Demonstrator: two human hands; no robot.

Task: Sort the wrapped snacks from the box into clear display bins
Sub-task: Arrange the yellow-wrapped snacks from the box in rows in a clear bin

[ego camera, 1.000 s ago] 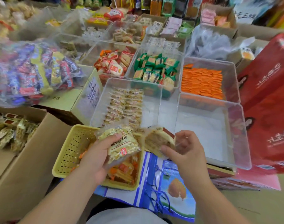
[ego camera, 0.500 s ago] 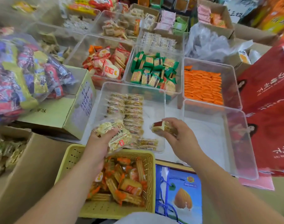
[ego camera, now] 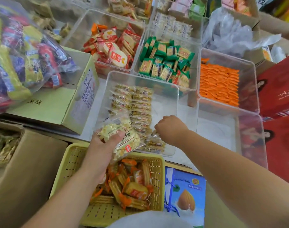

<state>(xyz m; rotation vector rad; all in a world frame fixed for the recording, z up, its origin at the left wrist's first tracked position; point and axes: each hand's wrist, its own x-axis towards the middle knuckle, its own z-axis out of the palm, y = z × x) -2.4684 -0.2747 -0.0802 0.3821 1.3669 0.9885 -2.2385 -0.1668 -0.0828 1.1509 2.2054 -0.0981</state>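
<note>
Clear-wrapped snack [ego camera: 154, 134] is pinched under the right hand [ego camera: 171, 129], fingers curled; left hand [ego camera: 101, 148] fingers clamp a stack [ego camera: 124, 137].

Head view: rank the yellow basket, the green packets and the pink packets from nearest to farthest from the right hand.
1. The yellow basket, just below and left of the right hand.
2. The green packets, in the bin behind.
3. The pink packets, in the far back row.

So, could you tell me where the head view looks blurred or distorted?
Head view: the bag of sweets is smeared; the clear bin rims bow with wide-angle distortion; the right hand and packets beside it are sharp; soft light, no hard shadows.
</note>
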